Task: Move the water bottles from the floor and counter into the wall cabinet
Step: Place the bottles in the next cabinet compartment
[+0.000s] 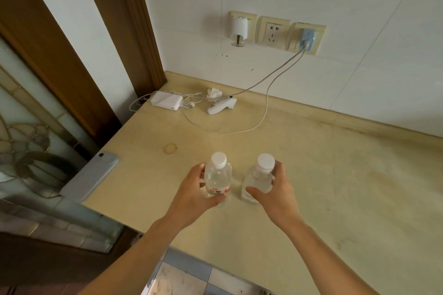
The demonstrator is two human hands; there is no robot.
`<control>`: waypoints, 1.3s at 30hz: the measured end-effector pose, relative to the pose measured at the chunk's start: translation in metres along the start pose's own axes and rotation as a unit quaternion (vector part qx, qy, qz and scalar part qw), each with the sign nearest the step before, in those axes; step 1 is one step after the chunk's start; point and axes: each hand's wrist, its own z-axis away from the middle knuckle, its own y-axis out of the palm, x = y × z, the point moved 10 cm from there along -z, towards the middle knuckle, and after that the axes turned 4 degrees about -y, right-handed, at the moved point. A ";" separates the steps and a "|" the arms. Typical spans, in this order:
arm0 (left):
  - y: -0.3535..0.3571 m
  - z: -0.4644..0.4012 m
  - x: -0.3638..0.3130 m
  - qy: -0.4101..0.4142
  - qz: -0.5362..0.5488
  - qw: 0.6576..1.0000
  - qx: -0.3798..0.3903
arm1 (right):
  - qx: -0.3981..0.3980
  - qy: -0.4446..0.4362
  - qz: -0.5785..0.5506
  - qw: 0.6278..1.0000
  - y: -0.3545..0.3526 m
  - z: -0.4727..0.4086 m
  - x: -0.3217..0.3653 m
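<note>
Counter [311, 175] | left hand [191, 196] grips labelled bottle [218, 179] — right hand [275, 194] grips plain bottle [260, 179]

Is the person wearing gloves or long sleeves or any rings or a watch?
No. Both the left hand and the right hand are bare, with no gloves. No rings show on the fingers, and there is no watch or bracelet on either wrist. Both forearms are uncovered as far as the picture shows, so no sleeve is in view.
</note>
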 end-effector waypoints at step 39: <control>0.031 0.048 -0.530 0.373 0.153 0.908 0.115 | -0.256 -0.265 -0.161 0.915 -0.376 0.088 0.310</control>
